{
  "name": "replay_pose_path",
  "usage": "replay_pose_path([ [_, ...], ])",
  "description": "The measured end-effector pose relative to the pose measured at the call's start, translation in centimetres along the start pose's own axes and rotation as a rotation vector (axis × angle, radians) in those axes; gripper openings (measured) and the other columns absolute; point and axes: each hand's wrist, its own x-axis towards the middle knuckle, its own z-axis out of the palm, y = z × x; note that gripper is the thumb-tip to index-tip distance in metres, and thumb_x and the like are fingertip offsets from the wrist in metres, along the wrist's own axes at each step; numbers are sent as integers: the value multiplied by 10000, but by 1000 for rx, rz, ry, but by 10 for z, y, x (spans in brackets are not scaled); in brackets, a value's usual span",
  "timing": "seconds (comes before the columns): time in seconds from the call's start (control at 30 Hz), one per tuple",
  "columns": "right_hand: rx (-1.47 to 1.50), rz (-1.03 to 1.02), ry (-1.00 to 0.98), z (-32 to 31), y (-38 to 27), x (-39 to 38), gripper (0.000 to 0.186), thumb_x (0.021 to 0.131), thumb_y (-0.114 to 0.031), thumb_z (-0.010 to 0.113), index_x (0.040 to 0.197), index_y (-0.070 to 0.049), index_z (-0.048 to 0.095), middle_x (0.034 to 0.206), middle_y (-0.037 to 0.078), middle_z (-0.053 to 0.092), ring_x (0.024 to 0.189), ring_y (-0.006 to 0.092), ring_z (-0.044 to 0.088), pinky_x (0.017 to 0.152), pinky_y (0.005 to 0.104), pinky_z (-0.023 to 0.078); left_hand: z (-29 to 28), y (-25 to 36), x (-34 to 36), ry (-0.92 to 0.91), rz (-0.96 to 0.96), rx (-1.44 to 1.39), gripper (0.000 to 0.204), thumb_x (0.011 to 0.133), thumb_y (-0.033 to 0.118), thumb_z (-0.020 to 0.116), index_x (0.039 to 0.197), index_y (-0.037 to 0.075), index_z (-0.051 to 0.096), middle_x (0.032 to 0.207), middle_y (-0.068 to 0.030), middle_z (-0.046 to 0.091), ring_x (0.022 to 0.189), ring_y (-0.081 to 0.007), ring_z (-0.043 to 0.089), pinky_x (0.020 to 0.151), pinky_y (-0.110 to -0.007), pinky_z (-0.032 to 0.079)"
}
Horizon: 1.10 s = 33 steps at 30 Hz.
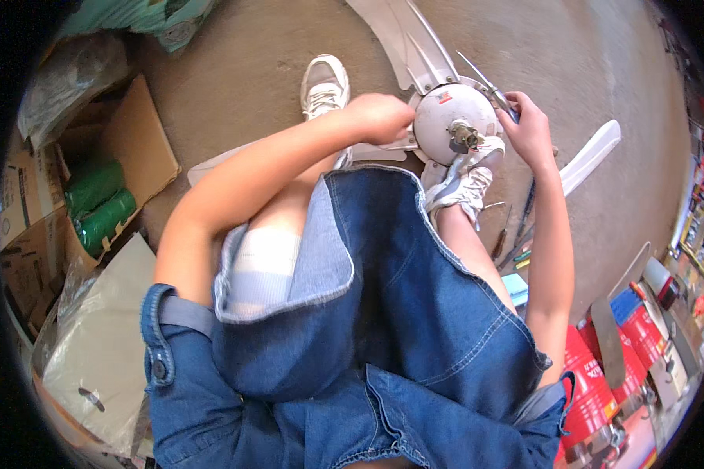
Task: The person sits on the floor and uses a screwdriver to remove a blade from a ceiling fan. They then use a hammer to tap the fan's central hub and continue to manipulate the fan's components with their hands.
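Note:
A white ceiling fan lies on the floor between my feet, its round motor housing [438,121] facing up with a short metal stem [465,137]. One fan blade [403,35] points away from me, and another blade [592,156] reaches out to the right. My left hand [383,117] is closed at the left side of the housing, above a blade bracket; anything within its fingers is hidden. To the right of the housing, my right hand [526,129] grips what looks like a screwdriver [481,74] by its dark handle, its thin shaft slanting up and left.
A screwdriver [500,244] and other slim tools lie beside my right foot. On the left stands an open cardboard box [152,148] with green rolls [105,219]. Red drums [588,379] stand at lower right, near shelves of small goods [700,227].

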Motion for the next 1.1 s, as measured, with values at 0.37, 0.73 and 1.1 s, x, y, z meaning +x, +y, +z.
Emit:
replay_pose_path([
  [0.37, -166, 7, -27, -18, -42, -4, 246, 750, -141, 653, 988, -83, 669, 858, 142, 670, 798, 282, 654, 722, 356, 501, 74, -81, 33, 213, 50, -246, 196, 822, 190, 526, 906, 40, 620, 854, -172, 640, 811, -358, 603, 715, -421, 476],
  [0.73, -424, -46, -101, -28, -83, 13, 202, 746, -159, 634, 928, -89, 687, 817, 127, 666, 772, 307, 643, 704, 372, 502, 77, -100, 40, 412, -73, -375, 208, 840, 194, 519, 921, 38, 629, 869, -171, 644, 825, -349, 607, 719, -408, 475],
  [1.1, -451, -95, -114, -28, -76, 13, 155, 736, -155, 622, 864, -86, 675, 768, 128, 649, 737, 316, 630, 665, 395, 498, 54, -96, 25, 492, -77, -829, 185, 869, 152, 514, 952, 39, 635, 835, -47, 643, 759, -124, 592, 696, -268, 464],
])
